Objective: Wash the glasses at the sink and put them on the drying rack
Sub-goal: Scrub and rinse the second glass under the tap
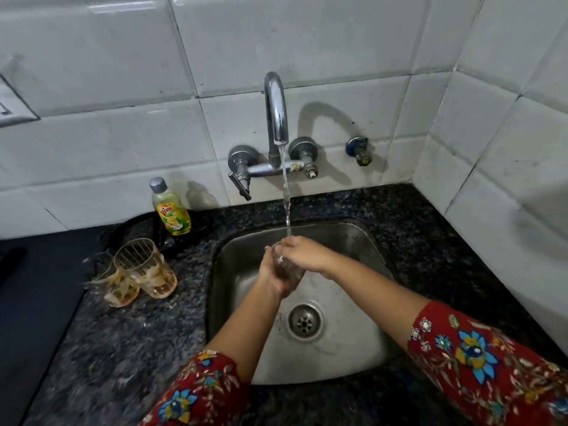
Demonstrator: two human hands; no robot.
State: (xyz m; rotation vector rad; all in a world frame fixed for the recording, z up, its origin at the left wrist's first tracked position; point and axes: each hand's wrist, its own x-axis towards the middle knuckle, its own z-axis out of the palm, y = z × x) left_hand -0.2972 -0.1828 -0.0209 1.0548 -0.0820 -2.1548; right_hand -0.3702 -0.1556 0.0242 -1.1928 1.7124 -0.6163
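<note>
One clear glass (287, 267) is held over the sink (347, 241) under water running from the tap (276, 112), wrapped by the left hand (275, 279) with fingers curled, and gripped at its mouth by the right hand (304, 253).

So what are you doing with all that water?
A person in red flowered sleeves rinses a clear drinking glass under water running from the curved chrome tap, over the square steel sink. The left hand cups the glass from below; the right hand wraps over its top. Some dirty ribbed glasses wait on the dark speckled counter near a yellow-green dish-soap bottle.
</note>
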